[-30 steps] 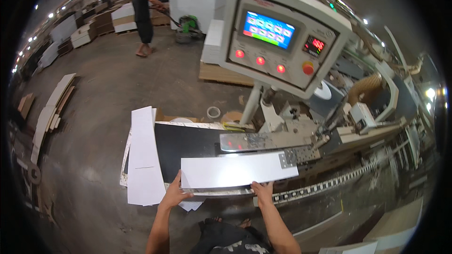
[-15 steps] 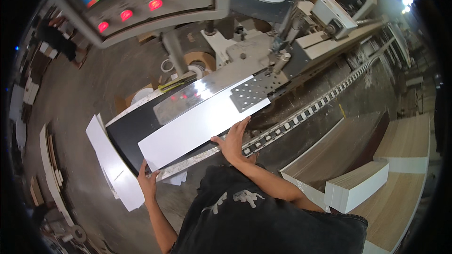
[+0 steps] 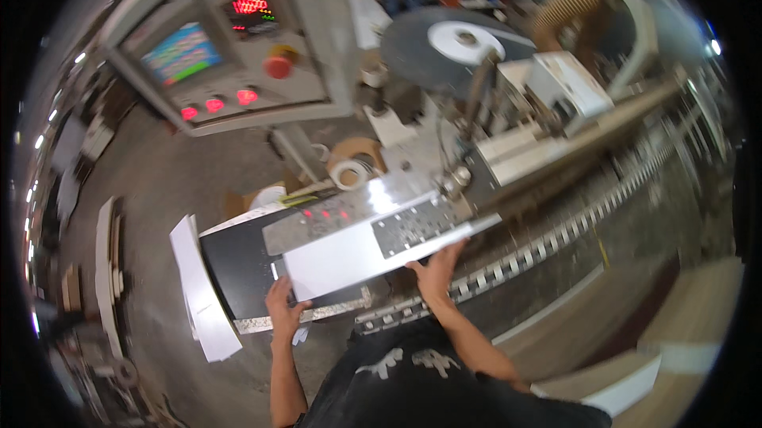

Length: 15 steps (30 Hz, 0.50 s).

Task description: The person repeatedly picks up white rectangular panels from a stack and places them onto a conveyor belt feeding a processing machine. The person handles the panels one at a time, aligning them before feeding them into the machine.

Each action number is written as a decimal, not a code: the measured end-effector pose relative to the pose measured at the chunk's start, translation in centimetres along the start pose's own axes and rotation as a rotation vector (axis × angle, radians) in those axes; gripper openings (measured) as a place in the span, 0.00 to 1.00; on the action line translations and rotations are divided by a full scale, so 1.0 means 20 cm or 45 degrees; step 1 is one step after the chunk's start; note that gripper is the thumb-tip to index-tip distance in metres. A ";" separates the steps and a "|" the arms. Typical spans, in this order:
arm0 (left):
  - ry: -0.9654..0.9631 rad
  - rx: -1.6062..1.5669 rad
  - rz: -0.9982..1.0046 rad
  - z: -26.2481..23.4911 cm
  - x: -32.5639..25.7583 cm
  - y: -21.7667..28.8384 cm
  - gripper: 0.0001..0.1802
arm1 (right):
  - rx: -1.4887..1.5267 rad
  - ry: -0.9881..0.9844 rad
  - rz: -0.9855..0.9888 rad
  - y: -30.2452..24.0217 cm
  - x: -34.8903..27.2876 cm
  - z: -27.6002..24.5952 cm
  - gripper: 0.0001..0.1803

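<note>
A long white board [image 3: 337,263] lies on the machine's work table, its far right part under a perforated metal plate [image 3: 413,228]. My left hand [image 3: 284,307] is at the board's left end, fingers stretched along that edge and thumb apart near the close corner. Against the near long edge, my right hand [image 3: 438,273] rests with its fingers extended and thumb spread. Neither hand wraps round the board. Under its left end shows the black table surface [image 3: 238,265].
A control panel [image 3: 230,47] with a red knob overhangs the left. Behind the table sits a dark disc with a white roll [image 3: 464,43]. A chain-like conveyor track [image 3: 524,257] runs along the right. White panels [image 3: 198,293] stand left; wood-grain boards [image 3: 587,309] lie at lower right.
The board has slid rightward along the table, farther past the perforated plate. Both my hands have moved right with it. The view has shifted, showing more of the control panel.
</note>
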<state>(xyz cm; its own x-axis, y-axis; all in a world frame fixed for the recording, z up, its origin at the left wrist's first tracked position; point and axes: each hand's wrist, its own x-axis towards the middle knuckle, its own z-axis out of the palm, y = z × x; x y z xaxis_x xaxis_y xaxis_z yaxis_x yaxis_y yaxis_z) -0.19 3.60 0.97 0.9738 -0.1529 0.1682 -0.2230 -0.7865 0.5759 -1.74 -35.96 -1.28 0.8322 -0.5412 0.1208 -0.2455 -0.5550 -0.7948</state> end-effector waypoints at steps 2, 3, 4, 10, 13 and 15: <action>0.006 0.149 -0.017 0.03 0.03 0.15 0.42 | -0.059 0.007 -0.001 0.05 0.06 -0.06 0.75; 0.017 0.172 -0.001 0.05 0.04 0.22 0.41 | -0.063 0.041 -0.012 0.09 0.08 -0.11 0.73; 0.052 0.130 0.013 0.09 0.05 0.24 0.40 | -0.036 0.047 -0.017 0.12 0.11 -0.14 0.71; 0.032 0.222 0.109 0.48 0.12 0.36 0.43 | 0.965 -0.189 0.613 0.39 0.07 -0.12 0.35; 0.076 0.288 0.044 0.55 0.10 0.53 0.45 | 1.767 -0.863 0.776 0.03 -0.16 -0.10 0.23; -0.034 0.320 0.036 0.60 0.12 0.61 0.43 | 1.859 -0.852 0.926 -0.21 -0.26 -0.06 0.30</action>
<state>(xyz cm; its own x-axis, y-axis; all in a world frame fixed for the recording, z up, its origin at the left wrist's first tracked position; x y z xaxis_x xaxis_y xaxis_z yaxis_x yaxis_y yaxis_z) -0.07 -13.55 -1.18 0.9689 -0.1904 0.1580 -0.2355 -0.9053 0.3535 -5.63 -31.50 2.08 0.9006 0.1368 -0.4126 -0.3325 0.8282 -0.4512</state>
